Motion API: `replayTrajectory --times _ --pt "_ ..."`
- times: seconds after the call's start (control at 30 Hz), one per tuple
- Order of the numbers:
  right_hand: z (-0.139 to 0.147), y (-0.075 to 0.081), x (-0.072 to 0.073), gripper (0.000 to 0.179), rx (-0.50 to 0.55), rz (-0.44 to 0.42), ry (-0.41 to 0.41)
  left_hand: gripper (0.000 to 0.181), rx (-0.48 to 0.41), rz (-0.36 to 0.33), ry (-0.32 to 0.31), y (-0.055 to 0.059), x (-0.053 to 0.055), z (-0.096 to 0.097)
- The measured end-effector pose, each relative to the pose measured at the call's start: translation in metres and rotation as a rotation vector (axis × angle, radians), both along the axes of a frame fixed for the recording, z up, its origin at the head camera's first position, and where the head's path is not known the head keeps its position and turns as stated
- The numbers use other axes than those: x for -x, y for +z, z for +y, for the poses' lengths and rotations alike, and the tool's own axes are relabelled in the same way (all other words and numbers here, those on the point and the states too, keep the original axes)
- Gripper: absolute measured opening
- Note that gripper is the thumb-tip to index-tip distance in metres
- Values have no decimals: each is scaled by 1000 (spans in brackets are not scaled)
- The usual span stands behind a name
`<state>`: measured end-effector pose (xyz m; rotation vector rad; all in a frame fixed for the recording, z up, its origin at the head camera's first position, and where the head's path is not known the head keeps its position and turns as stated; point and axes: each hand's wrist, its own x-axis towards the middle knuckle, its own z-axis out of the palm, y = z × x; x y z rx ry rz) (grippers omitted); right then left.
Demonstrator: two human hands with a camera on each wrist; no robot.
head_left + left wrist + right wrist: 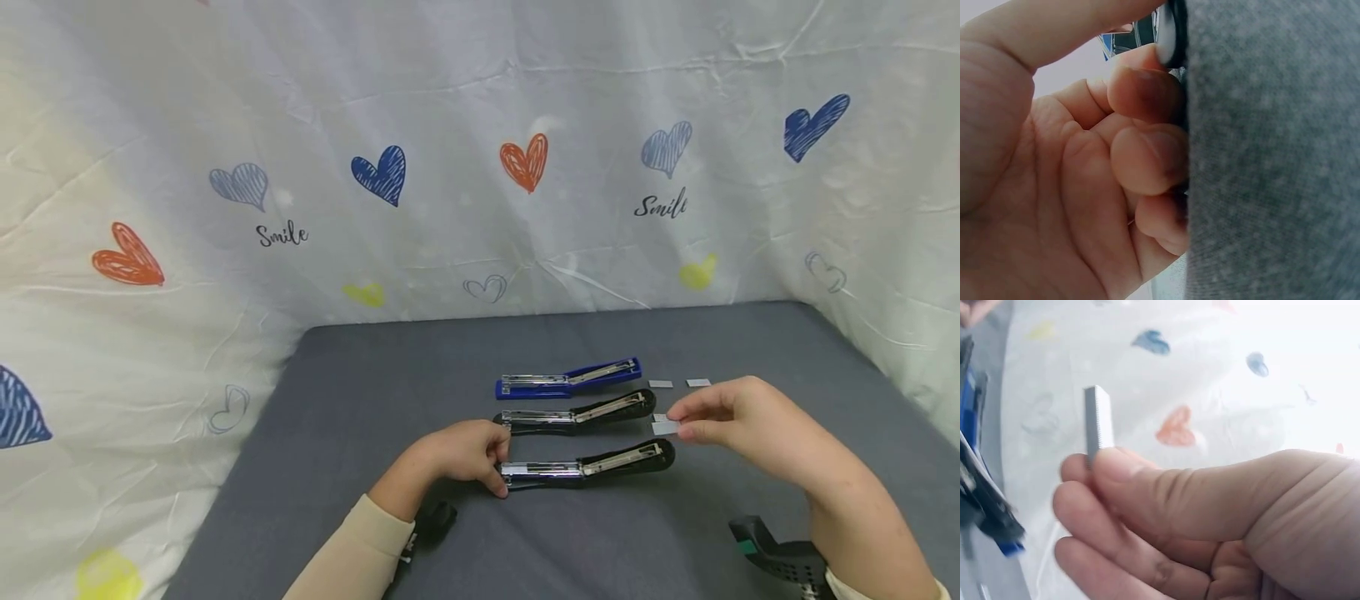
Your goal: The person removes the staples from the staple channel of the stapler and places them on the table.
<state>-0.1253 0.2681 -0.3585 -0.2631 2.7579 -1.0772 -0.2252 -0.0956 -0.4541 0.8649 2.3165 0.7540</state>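
Three opened-out staplers lie in a row on the table: a blue one [536, 385] at the back, a black one [540, 418] in the middle and another black one [543, 471] nearest. My left hand [468, 450] grips the left end of the nearest black stapler between thumb and fingers; its curled fingers [1147, 156] rest against the grey cloth. My right hand [738, 417] pinches a strip of staples [1097, 419] between thumb and fingertips, held above the table near the staplers' right ends. The strip's lower end is hidden by the thumb.
Two more staple strips lie at the back right, one [660, 384] beside the blue stapler and one [697, 382] farther right. Another strip [660, 417] shows partly behind the held one. A white curtain [450, 233] with printed hearts borders the grey table [360, 383].
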Motion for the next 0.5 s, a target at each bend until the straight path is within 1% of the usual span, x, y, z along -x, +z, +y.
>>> replayTrajectory --times 0.17,0.2,0.27,0.33,0.43,0.5 --pt "22 -3 3 22 -17 -71 14 38 2 2 -3 0 0 1" --pt "25 -4 5 22 -13 -85 22 38 5 3 -2 -1 1 1" --pt "31 -9 9 21 28 -116 46 38 8 6 1 -1 1 1" --pt "35 -17 14 19 73 -152 72 38 8 6 5 -2 1 1" --pt "37 -34 23 15 137 -223 89 38 9 5 8 -3 2 1" --pt "36 -45 28 12 150 -261 93 38 8 4 8 -4 2 1"
